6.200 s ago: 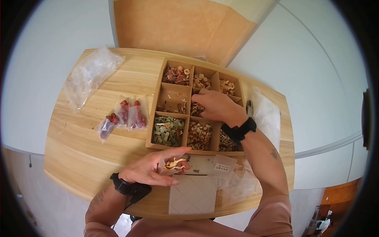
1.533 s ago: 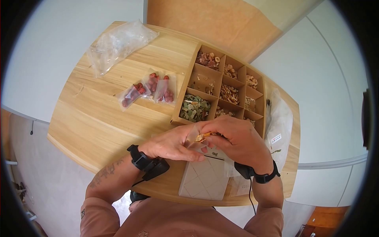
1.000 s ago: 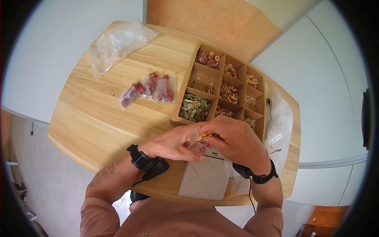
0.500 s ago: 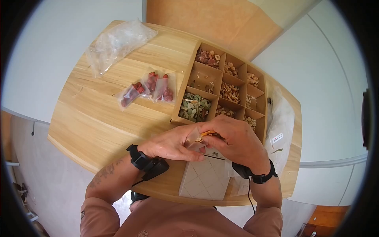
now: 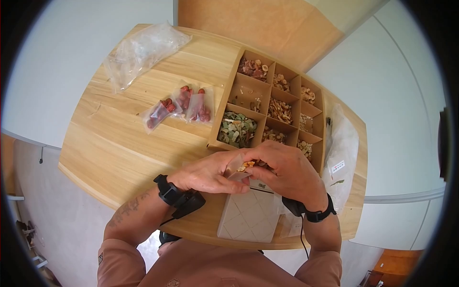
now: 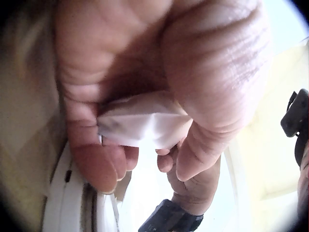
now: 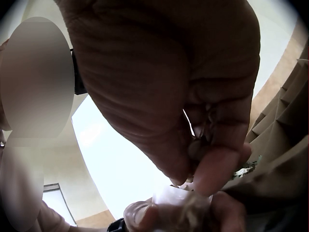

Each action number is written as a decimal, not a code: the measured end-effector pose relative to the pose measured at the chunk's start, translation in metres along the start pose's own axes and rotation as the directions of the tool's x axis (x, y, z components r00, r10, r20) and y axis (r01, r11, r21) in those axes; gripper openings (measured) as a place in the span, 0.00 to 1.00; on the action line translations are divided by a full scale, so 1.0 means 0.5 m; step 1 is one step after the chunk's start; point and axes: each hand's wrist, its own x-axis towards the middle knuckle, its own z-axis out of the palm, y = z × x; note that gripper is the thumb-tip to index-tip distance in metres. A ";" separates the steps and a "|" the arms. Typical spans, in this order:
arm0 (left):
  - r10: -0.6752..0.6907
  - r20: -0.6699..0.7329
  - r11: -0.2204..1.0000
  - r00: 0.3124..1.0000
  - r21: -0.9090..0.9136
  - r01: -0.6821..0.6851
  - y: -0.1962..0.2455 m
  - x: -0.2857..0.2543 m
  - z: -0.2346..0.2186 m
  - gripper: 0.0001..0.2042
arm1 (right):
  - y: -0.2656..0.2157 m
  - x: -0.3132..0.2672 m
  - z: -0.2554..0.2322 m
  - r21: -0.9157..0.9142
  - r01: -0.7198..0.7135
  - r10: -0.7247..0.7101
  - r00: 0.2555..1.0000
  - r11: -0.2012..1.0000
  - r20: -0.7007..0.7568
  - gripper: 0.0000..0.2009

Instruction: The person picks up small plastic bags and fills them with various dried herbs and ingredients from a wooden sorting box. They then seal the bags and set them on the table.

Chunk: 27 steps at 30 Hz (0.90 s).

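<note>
My left hand (image 5: 205, 173) grips a small translucent bag (image 5: 234, 167) near the table's front side. In the left wrist view the white bag (image 6: 149, 121) sits between the thumb and the curled fingers. Yellow-orange dried slices (image 5: 247, 166) show at its mouth. At that same mouth, my right hand (image 5: 294, 170) pinches dried pieces between thumb and fingers. The right wrist view shows its fingertips right over the bag (image 7: 171, 198); the pieces there are dark and partly hidden by the fingers.
Beyond the hands stands a divided cardboard box (image 5: 251, 87) with dried herbs in its compartments. Left of it lie three clear packets of red dried fruit (image 5: 201, 112). A large plastic bag (image 5: 143, 52) is at the back left, another (image 5: 342, 153) at right. A white tile-patterned block (image 5: 248, 217) lies in front.
Since the oldest frame, my right hand has come from the box to the bag in my left hand. Over the last second, the orange slices under my right fingers have sunk toward the bag.
</note>
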 end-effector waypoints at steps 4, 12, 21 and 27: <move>-0.013 -0.016 1.000 1.000 0.018 0.013 0.011 -0.001 0.002 0.26 | 0.004 -0.002 0.002 0.014 -0.011 0.011 1.000 1.000 0.001 0.09; -0.045 -0.009 0.999 0.999 0.018 0.045 0.012 -0.001 0.001 0.24 | 0.014 -0.003 0.007 0.034 -0.017 0.017 1.000 0.999 0.007 0.10; -0.108 -0.014 0.994 0.994 0.008 0.108 0.012 -0.001 0.000 0.22 | 0.021 -0.007 0.010 0.064 -0.036 0.035 0.999 0.997 0.018 0.10; -0.099 -0.020 0.995 0.995 0.030 0.100 0.018 -0.002 0.000 0.22 | 0.020 -0.009 0.011 0.057 -0.041 0.040 0.999 0.998 0.019 0.10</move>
